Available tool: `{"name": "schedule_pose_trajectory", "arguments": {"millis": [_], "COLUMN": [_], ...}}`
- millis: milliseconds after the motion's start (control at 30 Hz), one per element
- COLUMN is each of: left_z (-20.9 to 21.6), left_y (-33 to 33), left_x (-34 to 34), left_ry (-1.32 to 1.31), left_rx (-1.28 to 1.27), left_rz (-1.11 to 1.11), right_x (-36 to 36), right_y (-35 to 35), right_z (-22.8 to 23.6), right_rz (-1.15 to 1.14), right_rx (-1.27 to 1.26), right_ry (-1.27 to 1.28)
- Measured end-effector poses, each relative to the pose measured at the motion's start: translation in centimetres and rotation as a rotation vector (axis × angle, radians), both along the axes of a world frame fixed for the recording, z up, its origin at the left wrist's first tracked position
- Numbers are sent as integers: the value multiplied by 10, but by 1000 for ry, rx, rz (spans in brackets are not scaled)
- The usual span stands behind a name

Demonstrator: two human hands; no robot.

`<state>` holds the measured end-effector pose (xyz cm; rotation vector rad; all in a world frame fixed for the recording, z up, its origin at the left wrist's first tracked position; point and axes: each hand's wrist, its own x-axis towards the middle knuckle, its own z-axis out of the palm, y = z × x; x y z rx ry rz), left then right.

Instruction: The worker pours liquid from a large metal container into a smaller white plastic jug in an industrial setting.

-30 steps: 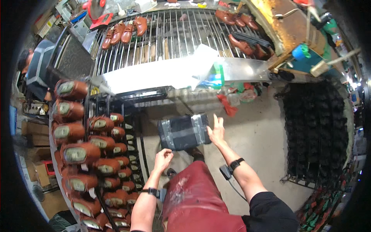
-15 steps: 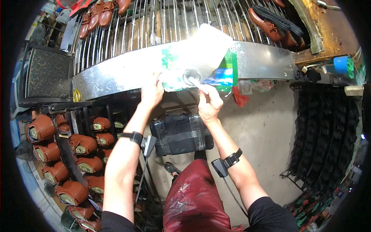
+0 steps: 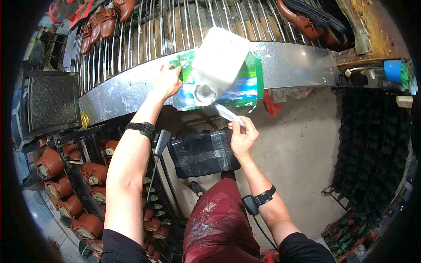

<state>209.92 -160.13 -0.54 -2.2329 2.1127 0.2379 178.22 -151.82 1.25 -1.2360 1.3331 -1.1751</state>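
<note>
My left hand (image 3: 168,83) rests on the metal ledge against the left edge of a green and blue printed sheet (image 3: 247,92), fingers extended and a little bent. My right hand (image 3: 244,136), off the front of the ledge, pinches the lower end of a white flat stick (image 3: 228,114). The stick's far end points at the mouth of a white plastic jug (image 3: 221,55). This jug lies tilted on the sheet, with its round opening toward me; what is inside is too bright to make out.
Behind the metal ledge (image 3: 298,65) runs a rack of metal bars (image 3: 184,26) bearing brown leather shoes (image 3: 108,22). More brown shoes (image 3: 59,187) fill a rack at left. A black taped bundle (image 3: 204,153) sits below the ledge. A blue cup (image 3: 392,71) stands at right.
My right hand has drawn the stick back toward me, out of the jug's mouth. The left hand has slid up along the sheet's left edge. The whole view has shifted slightly.
</note>
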Motion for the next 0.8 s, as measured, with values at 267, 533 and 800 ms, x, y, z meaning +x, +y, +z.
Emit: {"name": "schedule_pose_trajectory", "arguments": {"millis": [267, 533, 800], "left_z": [16, 176, 161], "left_y": [0, -101, -106], "left_x": [47, -96, -141], "left_ry": [371, 235, -412], "left_rx": [-25, -264, 29], "left_rz": [194, -544, -776], "right_x": [20, -34, 8], "right_y": [18, -86, -183], "right_z": [-26, -11, -40], "right_rz": [-310, -592, -447], "right_rx": [427, 500, 741], "right_ry": [-257, -752, -861]}}
